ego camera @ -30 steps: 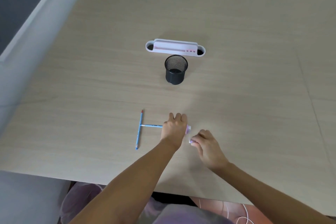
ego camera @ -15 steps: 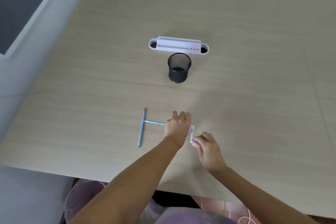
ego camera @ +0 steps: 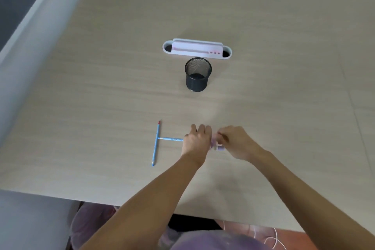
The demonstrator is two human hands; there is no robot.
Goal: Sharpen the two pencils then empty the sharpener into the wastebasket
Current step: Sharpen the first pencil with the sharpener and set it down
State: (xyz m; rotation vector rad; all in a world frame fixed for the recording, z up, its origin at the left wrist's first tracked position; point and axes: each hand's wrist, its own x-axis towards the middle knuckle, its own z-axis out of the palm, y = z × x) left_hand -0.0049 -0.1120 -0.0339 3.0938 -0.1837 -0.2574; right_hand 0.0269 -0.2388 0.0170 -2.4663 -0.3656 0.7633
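Right hand [ego camera: 236,142] has shifted up and leftward since the earlier frames and now meets the left hand [ego camera: 197,141] at lower centre of the frame; before, it sat slightly lower and to the right, with a small gap between the two. Camera view has also drifted a little, so the desk items sit marginally lower in frame.

Left hand: fingers curled, closed around the horizontal light-blue wooden pencil [ego camera: 170,139], whose free end projects to the left. Right hand: fingertips pinched on the small pale lilac plastic sharpener [ego camera: 218,148], only a sliver of which shows between and just below the two hands. Pencil tip is hidden by the left hand, so I cannot tell whether it is seated in the sharpener.

Second light-blue pencil with red end [ego camera: 156,142] lies on the pale wood-grain table [ego camera: 101,87], running roughly vertically in frame, left of the hands. Its mid-length touches or nearly touches the free end of the held pencil, forming a T shape.

Black wire-mesh cylindrical wastebasket [ego camera: 197,74] stands upright at frame centre, well apart from the hands. Just behind it, a white oblong plastic desk holder with pink markings [ego camera: 196,49].

Progress, as judged: first pencil is at the sharpening step, either being inserted or turned. Second pencil untouched. Emptying of the sharpener not yet started; the basket's contents cannot be made out. Early stage, most of the task remaining.
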